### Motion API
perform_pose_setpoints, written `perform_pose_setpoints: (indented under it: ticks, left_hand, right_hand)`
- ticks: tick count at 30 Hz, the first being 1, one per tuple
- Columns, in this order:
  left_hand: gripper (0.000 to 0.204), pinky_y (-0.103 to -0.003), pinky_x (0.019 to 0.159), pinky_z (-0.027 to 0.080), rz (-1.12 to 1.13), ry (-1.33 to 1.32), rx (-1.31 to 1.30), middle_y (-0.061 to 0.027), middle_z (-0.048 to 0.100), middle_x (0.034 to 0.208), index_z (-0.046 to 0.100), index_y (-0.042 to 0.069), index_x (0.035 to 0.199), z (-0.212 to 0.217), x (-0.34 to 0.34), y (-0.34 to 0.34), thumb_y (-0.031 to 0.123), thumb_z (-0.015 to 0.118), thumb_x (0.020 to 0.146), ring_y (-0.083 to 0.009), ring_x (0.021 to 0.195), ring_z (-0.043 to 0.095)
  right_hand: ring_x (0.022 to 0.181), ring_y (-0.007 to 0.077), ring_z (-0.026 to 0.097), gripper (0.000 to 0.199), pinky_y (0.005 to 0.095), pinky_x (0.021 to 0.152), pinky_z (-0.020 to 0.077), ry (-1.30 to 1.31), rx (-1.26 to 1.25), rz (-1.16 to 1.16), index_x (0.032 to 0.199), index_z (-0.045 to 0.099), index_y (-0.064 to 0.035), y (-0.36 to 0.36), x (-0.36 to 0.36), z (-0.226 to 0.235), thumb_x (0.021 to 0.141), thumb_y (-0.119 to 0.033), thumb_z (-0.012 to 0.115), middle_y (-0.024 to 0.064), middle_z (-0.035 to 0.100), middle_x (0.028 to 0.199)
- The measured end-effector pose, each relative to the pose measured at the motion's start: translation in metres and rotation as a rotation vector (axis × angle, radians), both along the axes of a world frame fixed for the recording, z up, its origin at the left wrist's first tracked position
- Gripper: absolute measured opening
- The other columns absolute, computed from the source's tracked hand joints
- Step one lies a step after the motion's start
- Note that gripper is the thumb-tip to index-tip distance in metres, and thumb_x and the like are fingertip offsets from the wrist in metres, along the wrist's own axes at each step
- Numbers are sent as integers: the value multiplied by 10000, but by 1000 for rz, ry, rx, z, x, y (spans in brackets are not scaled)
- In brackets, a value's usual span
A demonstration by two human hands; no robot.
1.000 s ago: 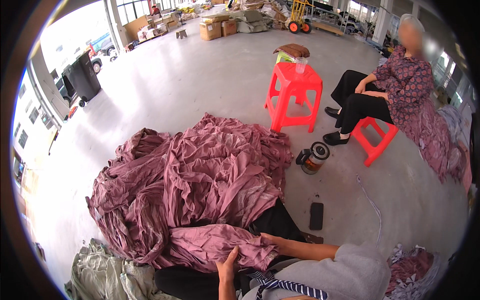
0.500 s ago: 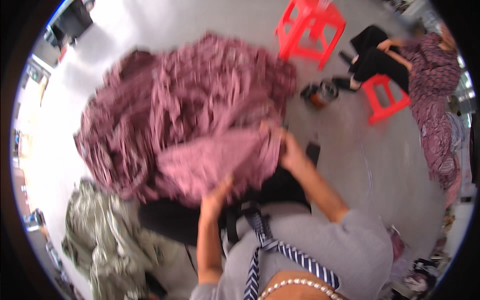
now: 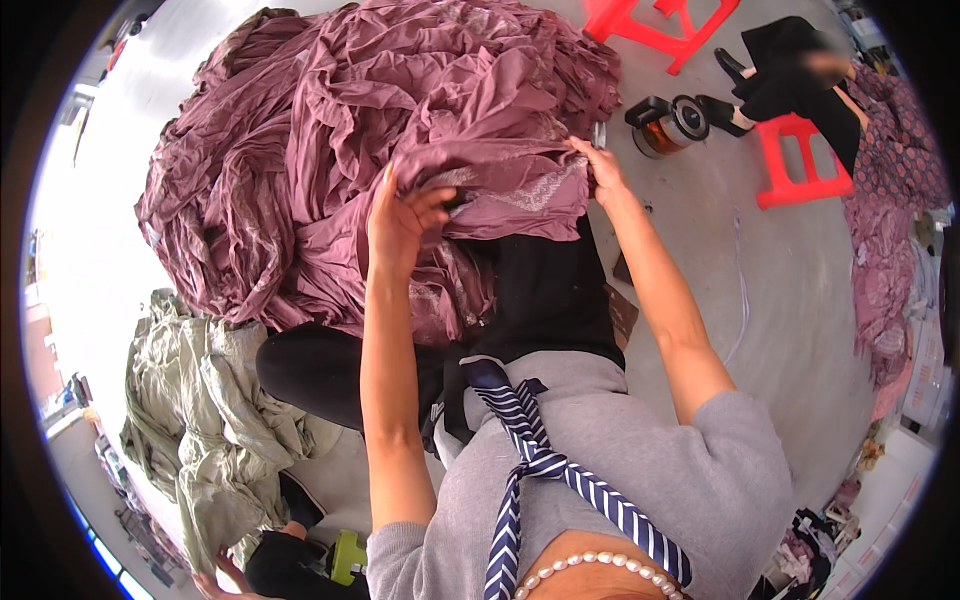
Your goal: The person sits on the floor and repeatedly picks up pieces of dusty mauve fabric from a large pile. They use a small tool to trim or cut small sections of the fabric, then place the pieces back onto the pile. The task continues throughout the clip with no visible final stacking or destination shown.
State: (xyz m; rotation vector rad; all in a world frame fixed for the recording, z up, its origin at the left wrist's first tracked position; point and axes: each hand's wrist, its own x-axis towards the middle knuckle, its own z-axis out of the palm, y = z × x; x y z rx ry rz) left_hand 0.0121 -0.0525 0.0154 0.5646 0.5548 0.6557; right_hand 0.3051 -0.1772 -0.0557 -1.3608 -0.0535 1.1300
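A large heap of mauve-pink fabric lies in front of me and spills over my lap. One piece of that fabric, with a pale lace-like pattern near its edge, is stretched across the near side of the heap. My right hand pinches this piece at its right corner. My left hand is against the fabric at the left, its fingers spread and partly over a fold. Part of its thumb side meets the cloth.
Pale green fabric lies at the left, with another person's hand at its lower end. A glass pot with a black handle stands on the floor at right. Beyond it a person sits by red stools. A green object is near my left elbow.
Both hands have moved farther out and up in the picture. The left hand's fingers have come apart, and the stretched piece now shows its patterned edge. My view has shifted.
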Motion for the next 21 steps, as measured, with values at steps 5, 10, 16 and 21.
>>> perform_pose_setpoints:
  ticks: [5,10,16,21]
  left_hand:
    - [356,-239,523,489,149,350,274,-154,639,912,486,25,1180,7,14,37,223,565,894,-215,762,664]
    - [298,-209,477,471,306,447,494,-84,634,835,529,-1,1107,0,2,54,127,622,855,-184,673,661]
    - [265,-232,537,501,246,394,521,-90,632,913,533,-19,1117,19,-16,67,81,543,872,-191,730,661]
    - [315,-274,591,522,112,170,399,-118,638,857,536,-1,1150,34,-24,61,52,431,858,-194,725,650]
  right_hand:
    - [604,126,555,183,302,554,474,-53,-102,-37,778,620,-93,-11,12,-33,755,-238,728,8,585,717]
    - [605,101,521,186,289,531,429,-42,-93,-47,798,607,-104,-17,2,-38,749,-231,734,-7,565,732]
    - [639,100,532,200,255,589,424,-287,-162,12,826,611,-64,-22,8,-38,763,-222,716,-3,577,742]
    - [656,56,533,201,214,579,424,-1198,-177,-5,903,619,-33,-8,10,14,797,-194,674,-7,603,757]
